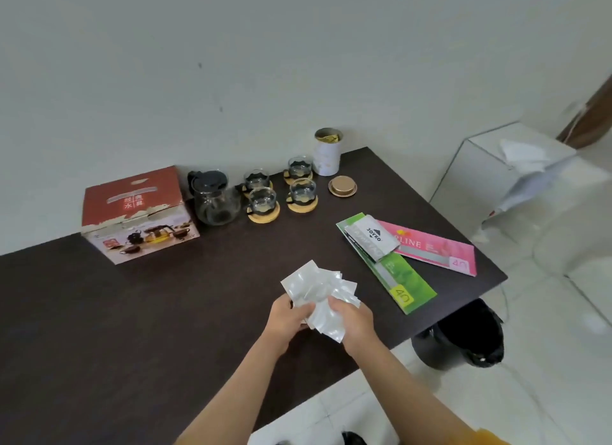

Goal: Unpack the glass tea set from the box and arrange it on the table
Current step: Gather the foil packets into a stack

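Head view, items as we find them:

1. Dark table (99, 312), set against a pale wall.
2. Red box (137, 214), far left, flaps closed over the top, a printed picture of the tea set on its front.
3. Glass teapot (215, 198) with black lid, just right of the box, standing upright.
4. Four glass cups (263, 199), each on a round cork coaster, in two rows right of the teapot.
5. White tin (328, 151), open, behind the cups; its gold lid (342, 186) lies beside it on the table.
6. Green packet (397, 279) and pink packet (437, 249) near the right edge, a small white carton (372, 237) lying across them.
7. Left hand (286, 318) and right hand (352, 322), close together above the table, both gripping a fan of clear plastic bags (319, 290); the bags appear empty, though we cannot tell for sure.
8. Black bin (463, 338) on the floor, beyond the table corner
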Tool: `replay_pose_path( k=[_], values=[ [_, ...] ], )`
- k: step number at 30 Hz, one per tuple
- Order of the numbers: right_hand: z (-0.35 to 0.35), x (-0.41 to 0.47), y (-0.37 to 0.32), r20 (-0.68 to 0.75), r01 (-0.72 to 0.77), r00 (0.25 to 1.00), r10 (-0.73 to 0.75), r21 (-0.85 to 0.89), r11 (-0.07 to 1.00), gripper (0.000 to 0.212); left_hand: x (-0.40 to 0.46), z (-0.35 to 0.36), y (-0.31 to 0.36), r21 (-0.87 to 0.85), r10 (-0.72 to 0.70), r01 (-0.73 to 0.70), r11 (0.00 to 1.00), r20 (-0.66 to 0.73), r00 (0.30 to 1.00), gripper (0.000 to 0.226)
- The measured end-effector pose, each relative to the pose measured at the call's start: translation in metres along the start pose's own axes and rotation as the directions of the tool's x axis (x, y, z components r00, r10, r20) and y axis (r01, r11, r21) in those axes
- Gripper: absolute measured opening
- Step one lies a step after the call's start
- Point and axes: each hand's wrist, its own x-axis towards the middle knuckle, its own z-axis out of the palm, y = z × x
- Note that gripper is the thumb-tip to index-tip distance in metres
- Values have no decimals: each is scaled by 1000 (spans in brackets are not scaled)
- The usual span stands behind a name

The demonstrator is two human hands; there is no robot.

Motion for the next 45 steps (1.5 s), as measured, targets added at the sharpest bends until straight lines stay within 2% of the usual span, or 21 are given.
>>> replay_pose_path(
  k=[5,9,14,18,22,29,40,41,44,45],
  values=[
    [-95,27,-44,-161,75,986,-52,143,987,25,31,116,13,78,-17,8,997,118,993,25],
    [-189,43,-83,-252,145,964,-91,204,968,18,38,227,16,156,9,-44,987,217,976,28],
    [-298,64,-113,-389,130,921,-24,248,960,13,55,344,-2,249,-35,-56,967,347,937,32],
    [-364,76,-119,-494,91,869,29,218,972,28,62,412,-26,305,-142,27,952,362,921,31],
    [-398,84,-117,-537,17,836,109,223,975,13,70,443,-47,365,-286,154,918,345,894,30],
    [-405,111,-116,-547,-87,812,204,233,969,14,114,452,-67,482,-428,269,834,258,866,31],
    [-409,154,-151,-575,-120,778,255,261,958,11,169,488,-61,505,-455,319,802,170,874,32],
    [-411,163,-150,-563,-122,783,263,276,954,17,172,492,-64,503,-455,329,799,148,878,33],
    [-429,197,-133,-517,-154,811,273,262,953,75,176,507,-65,547,-436,337,766,57,898,45],
    [-430,197,-142,-496,-192,818,292,243,951,83,176,510,-64,571,-441,352,742,20,897,46]
  ],
)
